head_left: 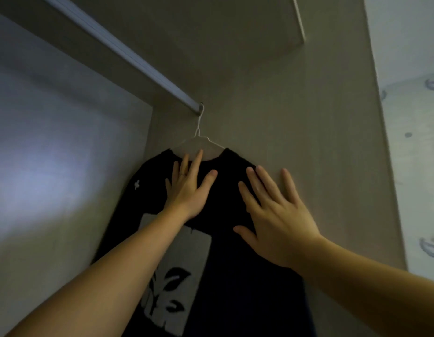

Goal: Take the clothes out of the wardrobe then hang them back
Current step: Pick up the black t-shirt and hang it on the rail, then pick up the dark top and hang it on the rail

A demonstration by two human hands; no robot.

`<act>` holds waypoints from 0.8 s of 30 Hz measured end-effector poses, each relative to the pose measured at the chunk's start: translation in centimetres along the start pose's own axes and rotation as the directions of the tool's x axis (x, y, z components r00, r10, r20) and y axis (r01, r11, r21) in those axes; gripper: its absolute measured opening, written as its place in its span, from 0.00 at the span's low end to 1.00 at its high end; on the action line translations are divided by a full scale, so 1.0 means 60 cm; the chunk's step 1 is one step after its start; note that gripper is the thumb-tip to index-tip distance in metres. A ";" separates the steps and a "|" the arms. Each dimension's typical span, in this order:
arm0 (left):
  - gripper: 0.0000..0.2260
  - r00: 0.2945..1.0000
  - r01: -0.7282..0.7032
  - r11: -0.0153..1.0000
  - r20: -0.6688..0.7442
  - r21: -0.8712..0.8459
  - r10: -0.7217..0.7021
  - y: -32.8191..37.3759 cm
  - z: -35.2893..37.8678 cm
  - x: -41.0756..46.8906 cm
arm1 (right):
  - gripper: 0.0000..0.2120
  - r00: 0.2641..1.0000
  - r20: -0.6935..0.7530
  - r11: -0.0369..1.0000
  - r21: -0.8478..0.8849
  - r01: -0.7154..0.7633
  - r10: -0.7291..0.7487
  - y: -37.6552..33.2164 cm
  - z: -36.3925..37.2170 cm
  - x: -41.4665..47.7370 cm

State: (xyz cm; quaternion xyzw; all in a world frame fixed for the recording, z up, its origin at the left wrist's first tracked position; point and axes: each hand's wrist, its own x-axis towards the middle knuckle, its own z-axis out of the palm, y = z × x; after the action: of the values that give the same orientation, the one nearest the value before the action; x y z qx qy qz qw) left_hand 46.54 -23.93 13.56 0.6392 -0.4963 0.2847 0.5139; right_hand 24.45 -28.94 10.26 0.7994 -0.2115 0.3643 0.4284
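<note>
Soft black T-shirt [225, 239] hangs on a thin white wire hanger [199, 132] at the wall end of the smooth rail [128, 54]; left hand [186, 190] and right hand [276, 222], fingers spread, lie flat over its shoulders

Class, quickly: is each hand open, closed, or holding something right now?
Left hand: open, straight fingers over the black shirt.
Right hand: open, fingers spread, holding nothing.
</note>
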 end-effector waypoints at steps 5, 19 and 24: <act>0.32 0.980 -0.198 0.980 0.010 0.018 0.197 0.055 0.023 -0.158 | 0.39 0.997 0.013 0.997 0.013 -0.075 0.075 0.011 -0.015 -0.156; 0.32 0.857 -0.426 0.898 0.365 0.106 0.363 0.309 0.170 -0.648 | 0.40 0.864 0.422 0.943 0.062 -0.328 0.273 0.044 -0.065 -0.668; 0.32 0.742 -0.441 0.895 0.538 -0.058 0.401 0.412 0.264 -0.813 | 0.40 0.724 0.582 0.895 -0.012 -0.446 0.369 0.110 -0.093 -0.869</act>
State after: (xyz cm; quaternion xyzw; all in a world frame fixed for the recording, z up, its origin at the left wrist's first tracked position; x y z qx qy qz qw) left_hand 4.45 -21.61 -24.72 0.5822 -0.7404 0.2209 0.2530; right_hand -15.71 -26.50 -24.02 0.8305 -0.4764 0.2065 0.2018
